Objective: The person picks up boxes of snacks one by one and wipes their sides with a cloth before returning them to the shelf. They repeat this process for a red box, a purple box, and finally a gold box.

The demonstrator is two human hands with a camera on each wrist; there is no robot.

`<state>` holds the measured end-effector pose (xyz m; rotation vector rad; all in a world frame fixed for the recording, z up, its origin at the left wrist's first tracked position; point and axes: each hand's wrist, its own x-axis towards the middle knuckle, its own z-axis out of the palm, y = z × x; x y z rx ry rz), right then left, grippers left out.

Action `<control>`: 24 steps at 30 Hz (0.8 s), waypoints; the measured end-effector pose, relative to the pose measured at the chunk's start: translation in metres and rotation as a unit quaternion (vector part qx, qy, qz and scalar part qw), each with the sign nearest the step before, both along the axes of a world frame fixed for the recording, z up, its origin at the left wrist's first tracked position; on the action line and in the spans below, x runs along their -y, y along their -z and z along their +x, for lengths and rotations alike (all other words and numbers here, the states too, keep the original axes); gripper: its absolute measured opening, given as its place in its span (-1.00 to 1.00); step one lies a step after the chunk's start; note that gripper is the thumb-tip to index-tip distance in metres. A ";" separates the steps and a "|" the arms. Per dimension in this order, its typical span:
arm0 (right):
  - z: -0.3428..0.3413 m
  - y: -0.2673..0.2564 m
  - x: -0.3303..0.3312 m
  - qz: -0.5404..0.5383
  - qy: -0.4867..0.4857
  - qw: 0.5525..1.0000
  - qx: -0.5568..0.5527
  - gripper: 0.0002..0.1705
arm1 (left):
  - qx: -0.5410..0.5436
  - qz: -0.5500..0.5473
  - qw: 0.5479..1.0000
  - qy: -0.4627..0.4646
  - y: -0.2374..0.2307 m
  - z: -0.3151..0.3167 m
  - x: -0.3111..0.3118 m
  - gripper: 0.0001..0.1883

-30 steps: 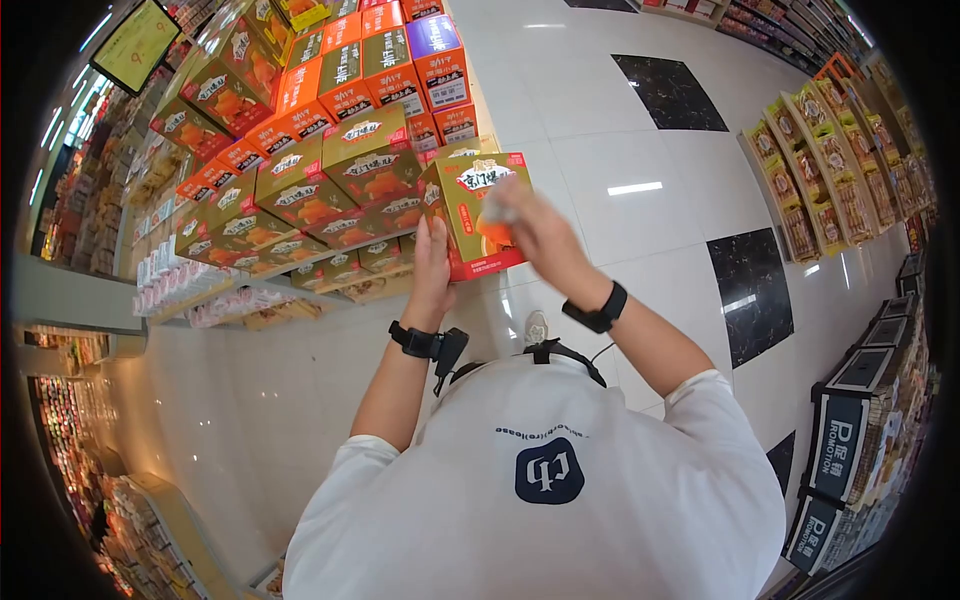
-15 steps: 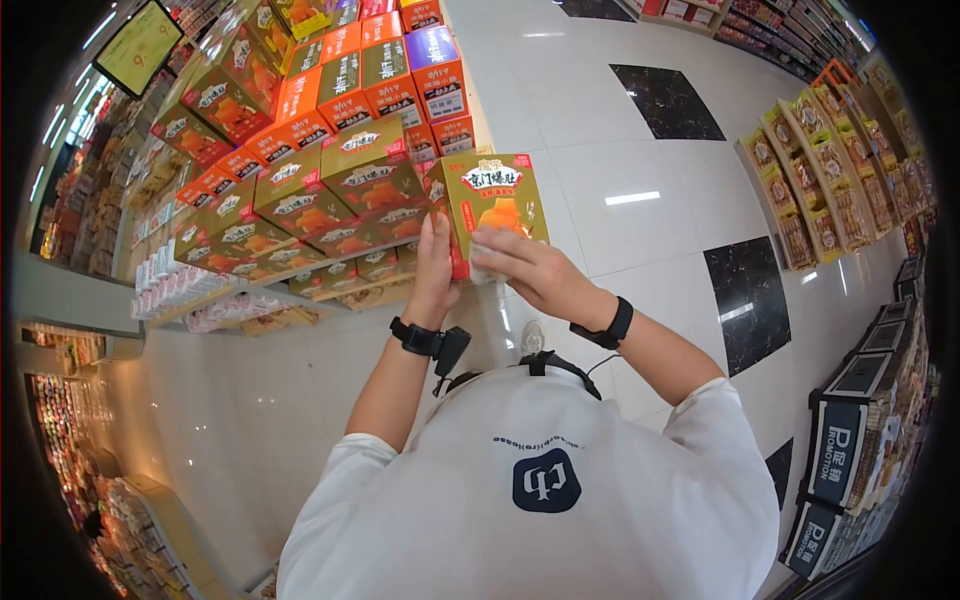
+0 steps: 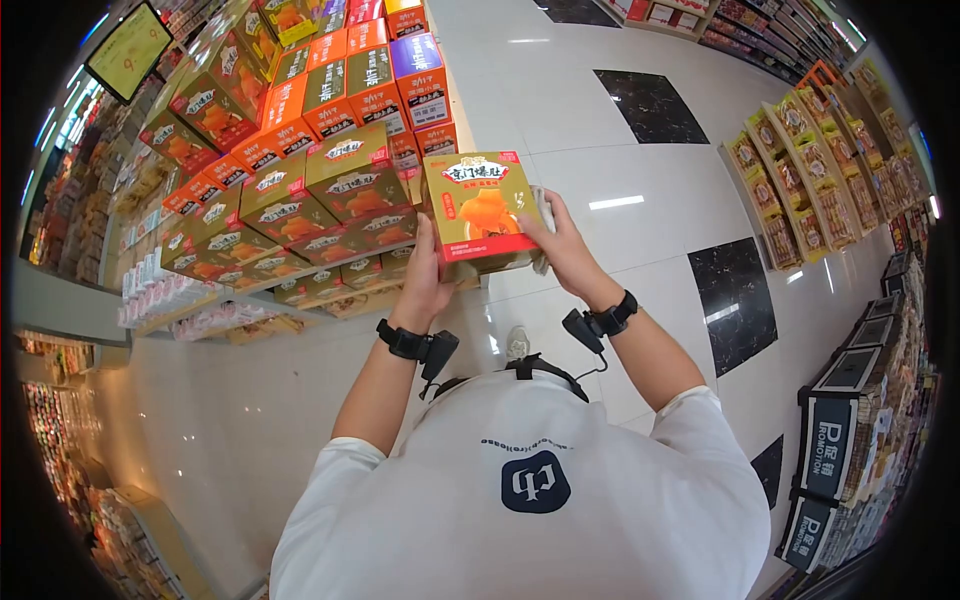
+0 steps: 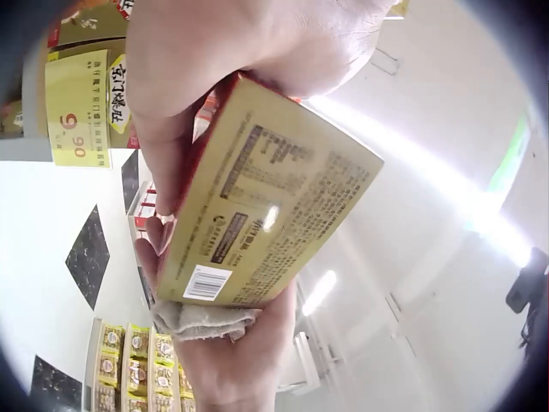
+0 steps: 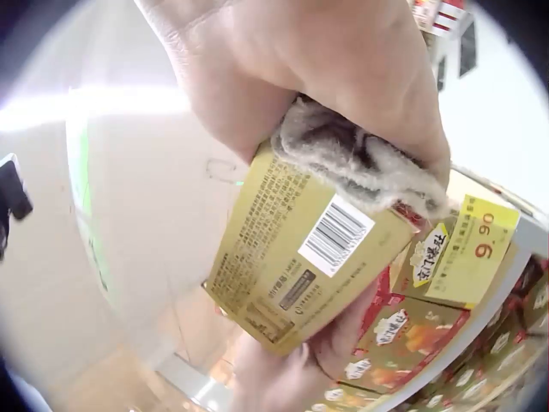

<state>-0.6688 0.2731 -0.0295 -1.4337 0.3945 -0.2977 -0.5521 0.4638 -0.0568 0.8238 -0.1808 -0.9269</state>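
Note:
Held between both hands is a gold-and-red snack box (image 3: 480,205), its printed front turned up toward the head camera. My left hand (image 3: 430,275) grips the box's left side, thumb along the edge. On the opposite side my right hand (image 3: 570,258) holds the box with a crumpled grey cloth (image 5: 343,159) between palm and carton. The right thumb lies over the front face near the red band. In the left wrist view the cloth (image 4: 206,320) shows against the box's end, below the barcode. Fine print covers the side facing both wrist cameras.
Stacked gold boxes (image 3: 350,185) and orange boxes (image 3: 325,100) fill the display shelf just left of the held box. A yellow price tag (image 5: 473,249) hangs on its edge. Racks of packaged snacks (image 3: 800,170) and promotion bins (image 3: 830,445) stand to the right across the tiled floor.
My right hand, with the cloth, has gone from the box's front face down to its lower corner and then round to the right side. The box has turned slightly, with the left hand still gripping it.

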 end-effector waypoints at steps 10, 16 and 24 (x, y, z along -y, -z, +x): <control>-0.010 -0.015 0.050 0.154 -0.019 0.976 -0.150 -0.17 | 0.752 0.221 0.610 -0.121 -0.029 -0.007 -0.018 -0.13; -0.011 -0.021 0.043 0.102 -0.037 0.984 -0.143 -0.30 | 0.831 0.092 0.546 -0.064 -0.024 -0.005 -0.004 -0.17; -0.011 -0.025 -0.002 -0.372 0.063 0.912 0.160 -0.62 | 0.690 0.180 0.694 -0.100 -0.005 -0.028 0.006 -0.12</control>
